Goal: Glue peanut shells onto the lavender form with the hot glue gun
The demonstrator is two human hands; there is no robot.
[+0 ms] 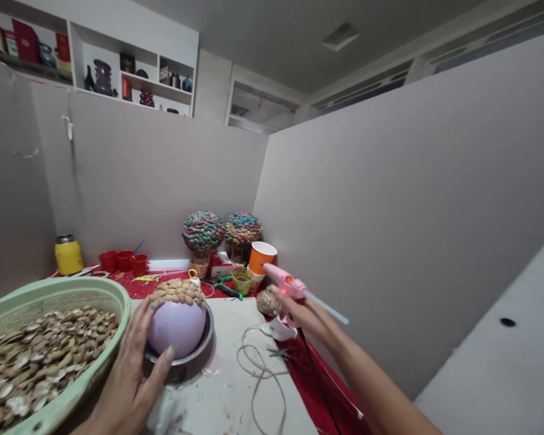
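A pale purple balloon sits in a metal bowl, its top covered with tan nut shells. My left hand rests against the balloon's left side, fingers spread and thumb at the front. Off to the right, my right hand is wrapped round a pink glue gun, which points left and has a clear glue stick out of its back. A green basket of loose shells stands left of the balloon.
Twine and scissors lie right of the bowl. Behind are two colourful shell-topped trees, an orange cup, green-handled pliers, red cups and a yellow jar. A grey partition rises at the right.
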